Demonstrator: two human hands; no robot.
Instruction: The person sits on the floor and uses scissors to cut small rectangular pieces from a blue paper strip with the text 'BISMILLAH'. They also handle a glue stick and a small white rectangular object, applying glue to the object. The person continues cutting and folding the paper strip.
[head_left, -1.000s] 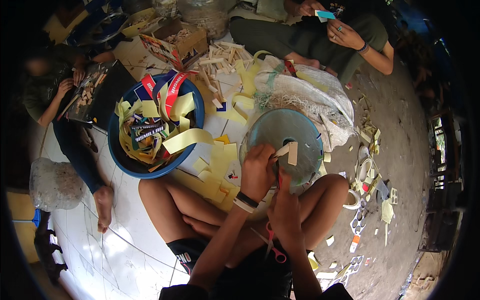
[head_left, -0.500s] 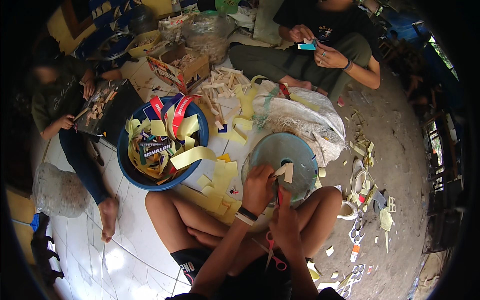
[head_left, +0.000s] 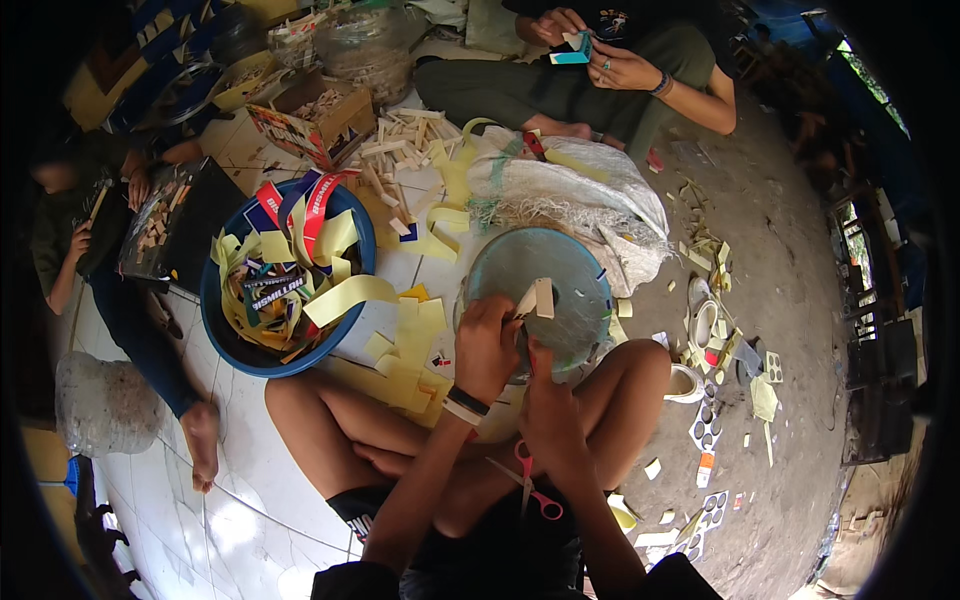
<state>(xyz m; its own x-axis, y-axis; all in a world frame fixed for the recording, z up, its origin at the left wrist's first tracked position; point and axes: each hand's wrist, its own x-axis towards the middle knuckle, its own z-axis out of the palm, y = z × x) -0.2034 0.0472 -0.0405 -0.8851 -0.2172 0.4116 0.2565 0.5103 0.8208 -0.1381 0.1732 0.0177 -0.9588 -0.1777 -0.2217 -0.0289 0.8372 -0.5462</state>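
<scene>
My left hand, with bands at its wrist, is closed around a small pale folded piece that sticks out past the fingertips. My right hand grips a slim red-handled tool upright, close by the left fingers; its kind is not clear. Both hands are just over the near part of a round grey-blue surface with a turquoise rim. A pair of scissors with red handles lies open across my lap, below the hands.
Left of my knees stands a blue basin full of paper strips. Beyond it are a cardboard box and scattered pale sticks. A white sack lies behind the round surface. Co-workers sit at left and far right; scraps litter the floor.
My view has shifted, so most of the scene sits further left. My hands keep their holds over the round surface. The left co-worker's hand has risen with a stick.
</scene>
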